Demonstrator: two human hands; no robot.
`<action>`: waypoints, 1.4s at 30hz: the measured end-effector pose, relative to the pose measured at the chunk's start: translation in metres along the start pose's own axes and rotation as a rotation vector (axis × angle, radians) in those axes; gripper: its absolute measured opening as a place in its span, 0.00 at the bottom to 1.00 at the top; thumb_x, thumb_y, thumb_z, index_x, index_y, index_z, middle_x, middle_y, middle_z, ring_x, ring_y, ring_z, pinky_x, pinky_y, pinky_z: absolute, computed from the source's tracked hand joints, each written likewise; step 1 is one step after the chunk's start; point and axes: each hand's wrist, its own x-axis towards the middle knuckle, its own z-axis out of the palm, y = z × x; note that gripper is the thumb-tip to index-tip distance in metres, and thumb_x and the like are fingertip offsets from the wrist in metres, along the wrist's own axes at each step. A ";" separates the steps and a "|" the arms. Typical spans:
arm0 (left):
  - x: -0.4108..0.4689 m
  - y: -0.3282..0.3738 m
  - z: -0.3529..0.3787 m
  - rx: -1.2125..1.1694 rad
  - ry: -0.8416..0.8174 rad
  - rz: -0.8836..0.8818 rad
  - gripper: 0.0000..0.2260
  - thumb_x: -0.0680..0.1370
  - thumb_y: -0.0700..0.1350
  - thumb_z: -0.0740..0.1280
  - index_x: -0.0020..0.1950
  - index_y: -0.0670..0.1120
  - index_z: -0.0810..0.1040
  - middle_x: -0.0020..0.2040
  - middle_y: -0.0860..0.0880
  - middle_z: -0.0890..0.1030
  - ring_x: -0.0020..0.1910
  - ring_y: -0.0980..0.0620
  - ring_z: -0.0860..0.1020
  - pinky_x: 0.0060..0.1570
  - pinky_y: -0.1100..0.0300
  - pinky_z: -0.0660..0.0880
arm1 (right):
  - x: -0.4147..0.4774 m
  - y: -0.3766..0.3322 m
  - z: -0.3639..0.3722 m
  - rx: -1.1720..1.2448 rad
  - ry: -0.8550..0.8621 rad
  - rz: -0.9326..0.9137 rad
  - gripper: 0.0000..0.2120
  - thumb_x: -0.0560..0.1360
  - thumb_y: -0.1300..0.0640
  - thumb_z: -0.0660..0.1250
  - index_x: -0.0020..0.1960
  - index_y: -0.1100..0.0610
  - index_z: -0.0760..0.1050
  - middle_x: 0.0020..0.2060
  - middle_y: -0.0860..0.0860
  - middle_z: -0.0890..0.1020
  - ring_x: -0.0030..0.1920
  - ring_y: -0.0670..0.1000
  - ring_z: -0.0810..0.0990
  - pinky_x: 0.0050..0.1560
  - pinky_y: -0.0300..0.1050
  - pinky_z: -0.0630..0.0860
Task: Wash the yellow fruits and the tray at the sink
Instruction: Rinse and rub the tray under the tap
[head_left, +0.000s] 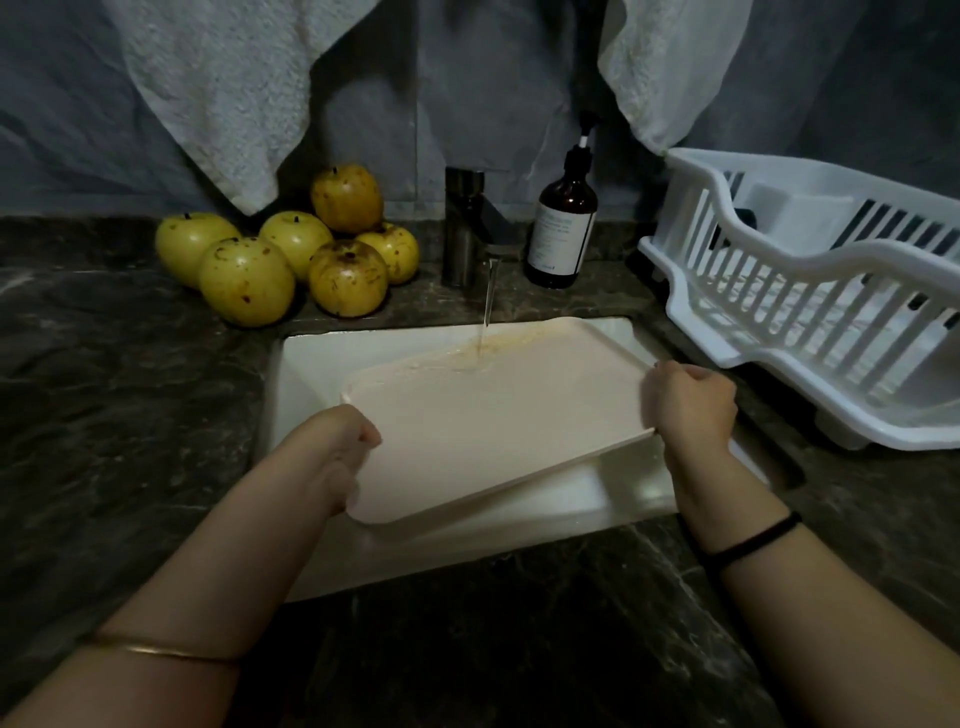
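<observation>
A pale pink tray is tilted over the white sink, its far edge under a thin stream of water from the dark faucet. My left hand grips the tray's left edge, thumb on top. My right hand grips its right edge with curled fingers. Several yellow fruits with brown spots sit piled on the dark counter, to the left of the faucet.
A brown pump bottle stands right of the faucet. A white dish rack fills the counter at the right. Two white towels hang against the back wall. Dark marbled counter surrounds the sink.
</observation>
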 end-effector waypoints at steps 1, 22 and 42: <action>-0.001 -0.001 0.000 -0.003 0.000 -0.006 0.07 0.78 0.34 0.56 0.51 0.39 0.71 0.55 0.40 0.70 0.47 0.42 0.70 0.62 0.52 0.64 | 0.000 0.001 0.001 0.002 0.012 -0.005 0.09 0.71 0.54 0.62 0.33 0.52 0.76 0.40 0.53 0.80 0.47 0.59 0.79 0.53 0.53 0.77; 0.001 0.005 -0.001 -0.327 0.283 0.394 0.21 0.74 0.31 0.55 0.63 0.46 0.74 0.49 0.43 0.79 0.40 0.46 0.75 0.39 0.58 0.69 | 0.006 0.013 0.015 -0.628 -0.454 -0.017 0.17 0.72 0.59 0.65 0.60 0.60 0.68 0.55 0.58 0.74 0.57 0.61 0.76 0.58 0.58 0.76; 0.003 0.006 -0.002 -0.155 0.193 0.197 0.20 0.73 0.43 0.63 0.65 0.40 0.73 0.57 0.41 0.74 0.51 0.42 0.70 0.50 0.50 0.63 | 0.019 0.021 0.015 -0.791 -0.363 -0.050 0.23 0.78 0.45 0.59 0.62 0.62 0.73 0.59 0.59 0.77 0.58 0.62 0.76 0.56 0.50 0.73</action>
